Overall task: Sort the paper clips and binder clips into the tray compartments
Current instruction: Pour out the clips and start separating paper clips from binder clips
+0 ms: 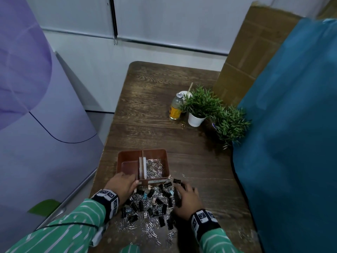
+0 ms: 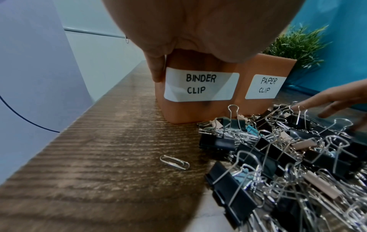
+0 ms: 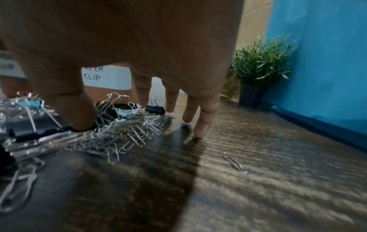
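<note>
A brown tray (image 1: 155, 152) stands on the wooden table, labelled BINDER CLIP (image 2: 200, 84) on the left and PAPER CLIP (image 2: 266, 86) on the right. Its right compartment holds silver paper clips (image 1: 155, 168); the left compartment (image 1: 129, 168) looks empty. My left hand (image 1: 122, 185) grips the tray's near left corner, one finger (image 2: 157, 69) down its side. A mixed pile (image 1: 153, 203) of black binder clips and paper clips lies in front of the tray. My right hand (image 1: 186, 192) spreads over the pile's right side, thumb on a black binder clip (image 3: 39, 131), little finger touching the table.
Two potted plants (image 1: 198, 105) (image 1: 229, 123), a bottle (image 1: 176, 107) and a small ring (image 1: 182, 124) stand further back. Blue cloth (image 1: 291, 125) bounds the right side, a cardboard box (image 1: 251, 52) behind it. Stray paper clips (image 2: 174, 162) (image 3: 234, 163) lie beside the pile.
</note>
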